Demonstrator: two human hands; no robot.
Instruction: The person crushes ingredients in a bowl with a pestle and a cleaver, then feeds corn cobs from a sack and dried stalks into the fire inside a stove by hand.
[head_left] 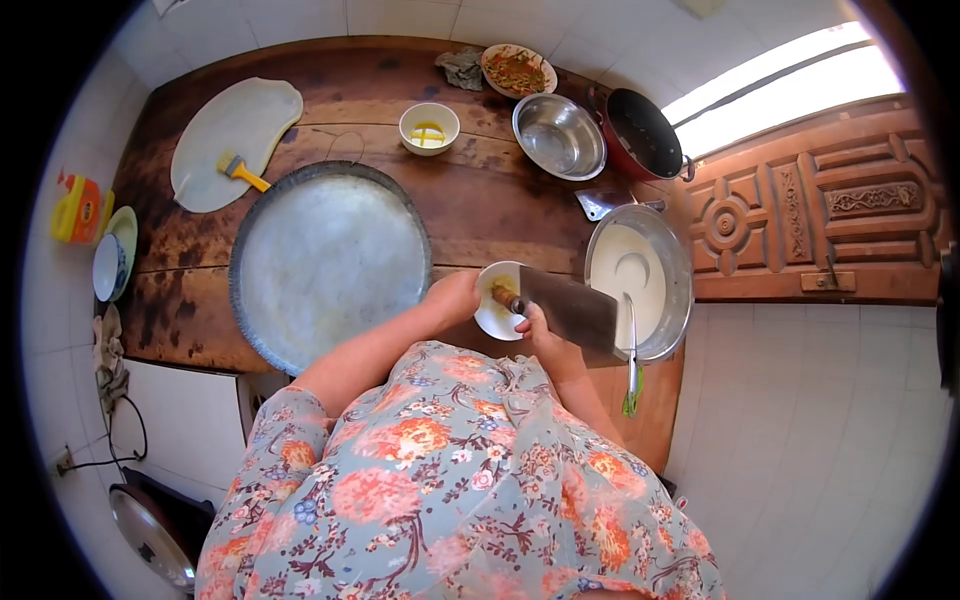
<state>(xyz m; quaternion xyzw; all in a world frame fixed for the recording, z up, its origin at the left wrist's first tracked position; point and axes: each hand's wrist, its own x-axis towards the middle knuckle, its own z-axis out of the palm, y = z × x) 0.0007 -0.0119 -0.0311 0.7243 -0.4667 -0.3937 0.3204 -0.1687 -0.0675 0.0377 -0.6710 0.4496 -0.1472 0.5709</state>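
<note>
My left hand [455, 298] is closed on the left rim of a small white bowl [488, 324] at the table's front edge. A cleaver lies across the bowl, its dark blade [575, 312] pointing right and its wooden handle [504, 291] over yellowish bits inside. My right hand [545, 340] grips the cleaver near where blade and handle meet; part of its grip is hidden under the blade. To the right, a metal basin [680, 285] holds white liquid [625, 262] and a ladle [632, 350]. The blade's tip reaches the basin's rim.
Left stands a large round metal tray [335, 260]; behind it, a brush [242, 172] lies on a pale board [240, 120]. Farther back are a white bowl [429, 129], steel bowl [560, 136], red pot [642, 135], food plate [518, 70] and metal scraper [600, 204].
</note>
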